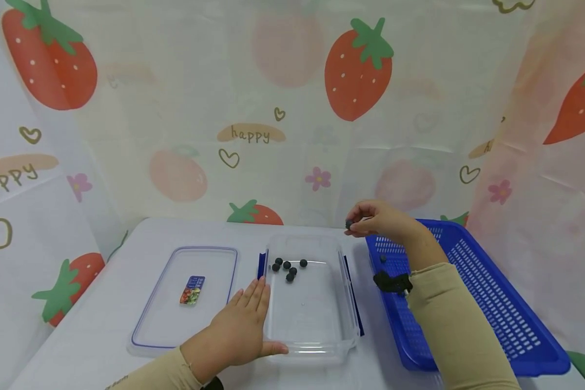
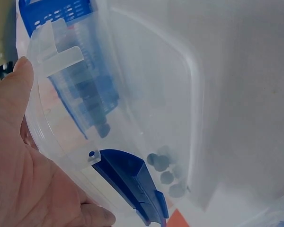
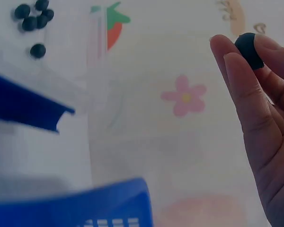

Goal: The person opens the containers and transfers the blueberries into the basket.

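My right hand (image 1: 382,221) pinches a blueberry (image 3: 247,50) between thumb and fingertips, raised above the gap between the clear plastic container (image 1: 317,319) and the blue basket (image 1: 504,303). Several dark blueberries (image 1: 287,265) lie together toward the far left of the container's floor. Against the container's left side rests my left hand (image 1: 239,327), fingers straight and thumb spread along the near corner. In the left wrist view, a blue side clip (image 2: 128,177) hangs folded down from the container near those fingers. One more blueberry (image 1: 382,259) sits in the basket, by its left wall.
A clear lid (image 1: 161,325) with a blue rim and a printed label (image 1: 192,290) lies on the white table (image 1: 102,330) at the left. A strawberry-patterned curtain (image 1: 273,179) stands behind the table. My right wrist wears a black band (image 1: 392,282).
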Tool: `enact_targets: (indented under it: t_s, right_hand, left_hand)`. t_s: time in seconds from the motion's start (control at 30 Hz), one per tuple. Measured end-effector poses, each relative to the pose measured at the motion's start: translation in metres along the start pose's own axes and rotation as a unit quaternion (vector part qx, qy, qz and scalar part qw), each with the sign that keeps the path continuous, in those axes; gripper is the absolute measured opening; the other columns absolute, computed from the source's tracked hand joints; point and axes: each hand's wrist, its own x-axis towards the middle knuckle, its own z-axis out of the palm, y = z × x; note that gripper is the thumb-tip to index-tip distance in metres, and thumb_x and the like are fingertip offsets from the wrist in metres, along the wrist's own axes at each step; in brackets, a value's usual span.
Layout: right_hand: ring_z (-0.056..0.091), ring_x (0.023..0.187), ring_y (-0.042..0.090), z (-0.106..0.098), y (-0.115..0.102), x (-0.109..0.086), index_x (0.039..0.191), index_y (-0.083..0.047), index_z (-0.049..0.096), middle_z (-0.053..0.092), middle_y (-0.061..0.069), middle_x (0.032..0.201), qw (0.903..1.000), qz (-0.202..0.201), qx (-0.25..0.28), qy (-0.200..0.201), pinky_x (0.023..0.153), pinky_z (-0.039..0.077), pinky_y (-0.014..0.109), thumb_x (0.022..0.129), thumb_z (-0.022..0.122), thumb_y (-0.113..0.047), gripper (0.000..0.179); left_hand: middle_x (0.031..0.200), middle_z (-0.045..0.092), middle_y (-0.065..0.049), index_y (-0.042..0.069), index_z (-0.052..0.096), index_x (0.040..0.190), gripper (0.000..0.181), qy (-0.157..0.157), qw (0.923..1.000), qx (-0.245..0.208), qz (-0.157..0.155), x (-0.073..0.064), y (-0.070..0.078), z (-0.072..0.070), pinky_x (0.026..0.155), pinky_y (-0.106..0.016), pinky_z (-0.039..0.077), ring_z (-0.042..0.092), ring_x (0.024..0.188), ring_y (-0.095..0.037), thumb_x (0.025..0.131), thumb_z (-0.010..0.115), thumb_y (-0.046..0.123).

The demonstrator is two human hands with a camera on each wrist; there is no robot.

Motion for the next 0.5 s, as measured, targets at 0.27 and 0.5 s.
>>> enact_targets:
  t_s: [0.27, 0.5]
  right_hand:
    - [0.064, 0.094, 0.024, -0.034, 0.023, -0.031, 0.106, 0.01, 0.048, 0.055, 0.014, 0.095, 0.9994, -0.009, 0.005, 0.032, 0.082, 0.05, 0.033, 0.088, 0.057, -0.001, 0.023]
    - [0.063, 0.09, 0.016, -0.057, 0.044, -0.057, 0.104, 0.01, 0.05, 0.058, 0.01, 0.092, 0.9979, 0.001, -0.025, 0.059, 0.08, 0.051, 0.031, 0.089, 0.059, -0.007, 0.024]
  left_hand:
    - [0.151, 0.013, -0.018, -0.001, 0.017, 0.144, 0.109, 0.002, 1.0, -0.007, -0.001, -0.001, 0.001, -0.002, 0.108, -0.049, 0.018, 0.008, 0.139, -0.03, 0.073, 0.037, 0.079]
    - [0.151, 0.012, -0.019, -0.001, 0.017, 0.145, 0.109, -0.001, 1.0, -0.009, -0.001, -0.002, 0.001, -0.003, 0.108, -0.049, 0.018, 0.008, 0.139, -0.031, 0.074, 0.039, 0.078]
